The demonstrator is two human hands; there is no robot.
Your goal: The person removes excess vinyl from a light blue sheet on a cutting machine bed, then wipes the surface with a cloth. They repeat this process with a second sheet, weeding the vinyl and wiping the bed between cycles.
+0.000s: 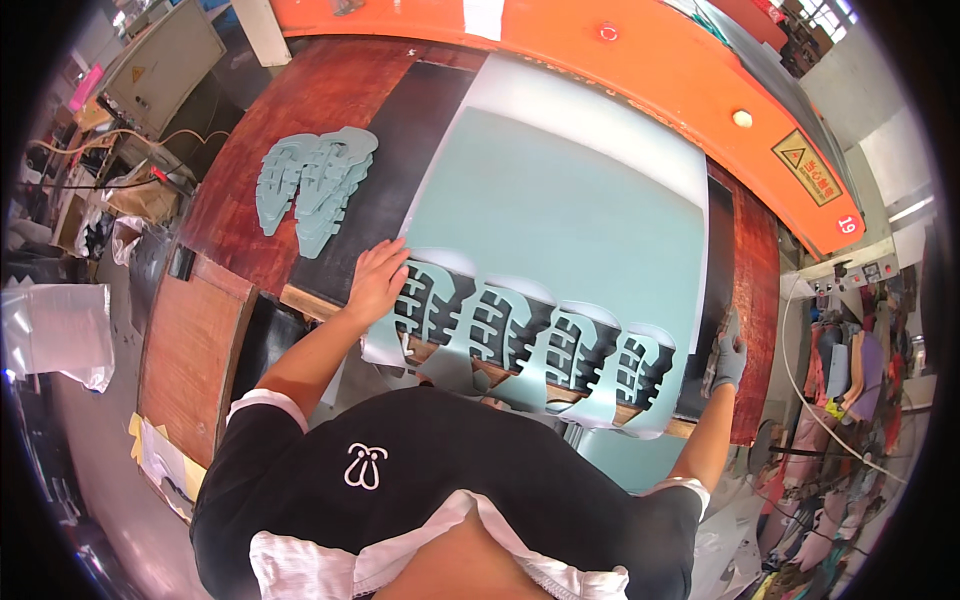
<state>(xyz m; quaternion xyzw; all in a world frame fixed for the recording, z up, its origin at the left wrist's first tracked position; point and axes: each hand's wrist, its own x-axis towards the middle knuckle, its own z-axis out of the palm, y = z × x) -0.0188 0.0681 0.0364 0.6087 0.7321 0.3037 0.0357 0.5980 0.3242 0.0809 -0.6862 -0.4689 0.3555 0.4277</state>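
A pale green sheet (560, 200), w/ a white layer (530, 85) showing beyond its far edge, is seen laid across a desk (330, 90), in front of an orange machine (560, 20). Four strap-like shapes have been cut out along the near end, where dark gaps are left and the leftover strip (455, 355) is draped over the desk's front edge. The sheet's L edge is touched by the bare L. hand (380, 278), laid flat w/ fingers extended and nothing seen gripped. The R. hand (731, 360), gloved in grey, is set down to the R of the sheet, apart from it; its fingers are blurred into a dark patch, so whether anything is held can't be told. On the desk's L side, two piles of cut pieces (335, 190) in matching green are stacked side by side, touching or nearly so.

Judged from the layout, the step in hand is prob. the positioning of the sheet betw. cuts. For the next move, the uncut area would need to be kept flat & square, w/ the thin leftover strip guided clear of the desk edge, lest it be snagged or torn.
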